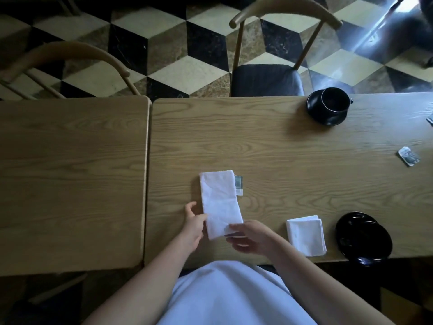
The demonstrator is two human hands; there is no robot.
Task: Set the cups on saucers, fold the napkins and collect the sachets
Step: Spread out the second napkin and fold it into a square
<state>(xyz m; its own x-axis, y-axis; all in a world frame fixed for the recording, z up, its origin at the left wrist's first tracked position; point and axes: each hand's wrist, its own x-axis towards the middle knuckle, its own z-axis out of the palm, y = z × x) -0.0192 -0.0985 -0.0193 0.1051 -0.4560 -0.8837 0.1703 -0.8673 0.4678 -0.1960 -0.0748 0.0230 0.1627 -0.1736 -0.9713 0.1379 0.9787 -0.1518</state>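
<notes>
A white napkin (220, 202), folded into a long strip, lies on the right-hand wooden table (281, 156). My left hand (193, 222) pinches its near left edge and my right hand (248, 235) grips its near right corner. A sachet (239, 185) peeks out from under the napkin's right side. A second napkin (305, 235) sits folded into a square to the right. A black cup (334, 102) stands on a black saucer (315, 111) at the far edge. Another black saucer (363, 238) rests at the near right. One more sachet (408, 156) lies further right.
A second wooden table (70, 174) abuts on the left with a narrow gap between. Two wooden chairs (269, 73) stand beyond the tables on a checkered floor. Another small sachet (430, 119) shows at the right frame edge.
</notes>
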